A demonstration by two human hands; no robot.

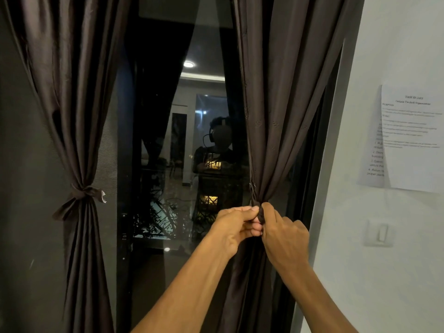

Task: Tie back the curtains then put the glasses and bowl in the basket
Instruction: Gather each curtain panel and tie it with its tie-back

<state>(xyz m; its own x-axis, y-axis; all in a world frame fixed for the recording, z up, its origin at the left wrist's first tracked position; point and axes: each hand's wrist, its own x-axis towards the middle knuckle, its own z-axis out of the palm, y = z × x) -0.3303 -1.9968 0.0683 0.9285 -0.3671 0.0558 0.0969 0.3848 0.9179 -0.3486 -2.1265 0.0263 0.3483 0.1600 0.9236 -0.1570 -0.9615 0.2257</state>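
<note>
Right now I am bunching the right curtain (281,116) at its waist, just right of the window glass (168,140), and both my hands are meeting on the dark tie band (260,212) there. My left hand (234,227) is curling in from the glass side, thumb and fingers pinching one end of the band. My right hand (283,233) is gripping the other end from the side away from the glass. The curtain is hanging with its long axis upright and the band is crossing it sideways, so I am judging that the next pull runs level, hands apart. Left of the glass, the left curtain (72,92) is hanging tied. The glasses, bowl and basket are not showing.
</note>
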